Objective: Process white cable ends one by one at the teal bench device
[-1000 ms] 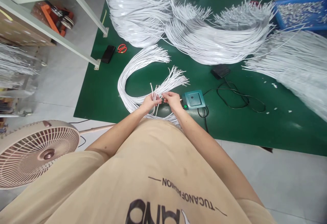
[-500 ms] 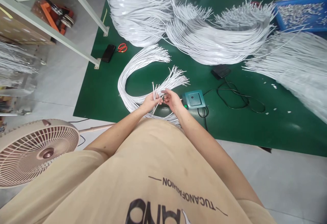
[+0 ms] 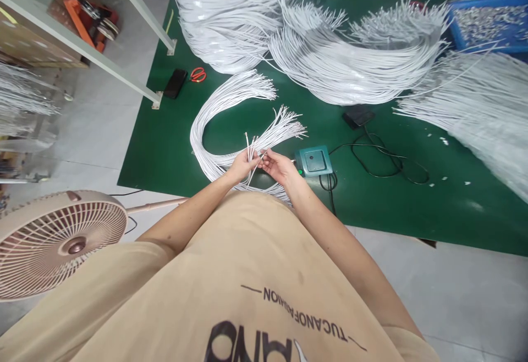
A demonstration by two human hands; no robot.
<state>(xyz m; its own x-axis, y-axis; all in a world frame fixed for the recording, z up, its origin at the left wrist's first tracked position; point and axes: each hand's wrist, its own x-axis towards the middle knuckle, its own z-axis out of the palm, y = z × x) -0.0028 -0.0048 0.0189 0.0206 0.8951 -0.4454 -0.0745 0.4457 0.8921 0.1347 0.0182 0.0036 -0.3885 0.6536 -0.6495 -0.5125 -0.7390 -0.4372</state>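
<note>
Several thin white cables (image 3: 248,143) stick up from my left hand (image 3: 241,166), whose fingers are closed round them. Fingertip to fingertip with it, my right hand (image 3: 279,167) pinches the end of a white cable (image 3: 263,155). Behind both hands a curved bundle of white cables (image 3: 200,125) lies on the green table, its loose ends fanned out to the right. Just right of my right hand is a small teal machine (image 3: 314,160) with a green light on its side. The exact fingertip contact is too small to make out.
Larger white cable bundles (image 3: 346,70) lie across the back. A blue bin (image 3: 457,23) of small metal parts stands far right. Red-handled scissors (image 3: 198,75) and a black phone (image 3: 176,83) lie at left. A black cord (image 3: 373,172) loops right of the machine. A fan (image 3: 76,245) stands at lower left.
My right hand's fingers have closed in from slightly apart to a pinch on a cable end beside my left fingers. My left hand has stayed in place.
</note>
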